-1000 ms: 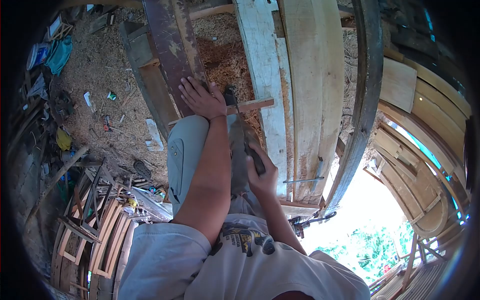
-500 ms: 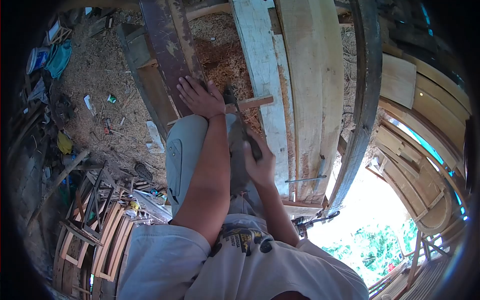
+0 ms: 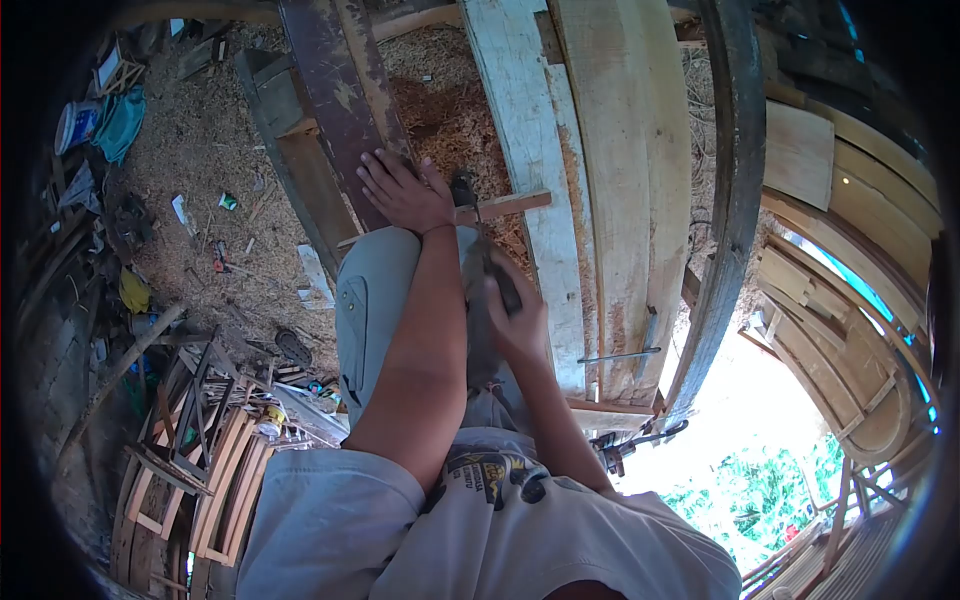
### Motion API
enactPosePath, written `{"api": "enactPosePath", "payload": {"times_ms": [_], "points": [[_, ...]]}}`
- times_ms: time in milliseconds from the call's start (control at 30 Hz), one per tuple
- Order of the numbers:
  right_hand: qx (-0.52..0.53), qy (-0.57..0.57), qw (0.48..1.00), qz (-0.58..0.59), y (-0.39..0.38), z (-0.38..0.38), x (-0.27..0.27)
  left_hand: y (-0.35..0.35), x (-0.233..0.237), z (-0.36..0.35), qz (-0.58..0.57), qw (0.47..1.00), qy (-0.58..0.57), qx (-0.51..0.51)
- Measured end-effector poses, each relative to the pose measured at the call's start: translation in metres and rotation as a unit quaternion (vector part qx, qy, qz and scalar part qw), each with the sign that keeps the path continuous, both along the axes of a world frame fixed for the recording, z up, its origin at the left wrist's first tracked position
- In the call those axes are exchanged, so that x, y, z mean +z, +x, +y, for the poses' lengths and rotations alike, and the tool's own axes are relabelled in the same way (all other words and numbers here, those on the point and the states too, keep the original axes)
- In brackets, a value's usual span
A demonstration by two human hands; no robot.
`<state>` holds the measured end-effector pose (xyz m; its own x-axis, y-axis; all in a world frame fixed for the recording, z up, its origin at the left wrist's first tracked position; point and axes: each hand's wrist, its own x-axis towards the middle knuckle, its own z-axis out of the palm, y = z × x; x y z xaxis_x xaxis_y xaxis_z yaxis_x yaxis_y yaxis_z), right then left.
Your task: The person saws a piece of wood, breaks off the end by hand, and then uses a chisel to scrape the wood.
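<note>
My left hand (image 3: 408, 194) lies flat on the dark brown plank (image 3: 345, 110), fingers stretched out, close to the thin wooden strip (image 3: 520, 203). My knee, in grey trousers (image 3: 372, 275), is just below that hand. The strip runs crosswise from near my knee to the white-painted plank (image 3: 540, 170). My right hand (image 3: 522, 325) is wrapped round the dark handle of a handsaw (image 3: 478, 228). The saw's narrow blade crosses the strip just right of my left hand; its far end is blurred and hard to make out.
Pale boards (image 3: 630, 190) lie beside the white plank, with a metal rod-like piece (image 3: 620, 355) on them. A dark beam (image 3: 735, 170) stands further right. Wood shavings (image 3: 450, 120) cover the ground. Wooden frames (image 3: 220, 480) are piled at lower left; a sandal (image 3: 292, 347) lies nearby.
My right hand and the saw have moved slightly forward, away from my body. My left hand stays pressed on the brown plank. The whole view has shifted a little.
</note>
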<state>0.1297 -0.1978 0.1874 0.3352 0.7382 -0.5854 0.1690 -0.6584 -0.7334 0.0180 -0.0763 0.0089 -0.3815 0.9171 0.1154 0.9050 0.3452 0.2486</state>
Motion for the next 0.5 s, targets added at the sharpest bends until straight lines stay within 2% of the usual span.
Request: {"api": "enactPosePath", "payload": {"times_ms": [67,167,233,367,433,500], "points": [[0.011,0.017,1.0,-0.014,-0.001,0.006,-0.01,0.0,0.0,-0.003,0.001,1.0,-0.002,0.003],[-0.013,0.008,1.0,-0.001,0.004,-0.015,0.017,0.0,-0.002,0.001,0.008,1.0,0.004,-0.001],[0.016,0.011,1.0,-0.007,0.009,-0.041,0.041,-0.002,-0.003,-0.002,0.016,1.0,0.003,0.0],[0.046,0.025,0.998,-0.045,-0.001,-0.008,-0.009,0.0,-0.005,-0.006,0.023,1.0,0.003,0.004],[0.018,0.065,0.997,-0.035,-0.005,0.001,-0.024,-0.001,-0.007,0.005,0.033,0.999,0.01,0.005],[0.001,0.044,0.999,0.004,-0.003,-0.008,-0.026,0.0,-0.007,0.001,0.021,0.999,0.029,0.008]]}}
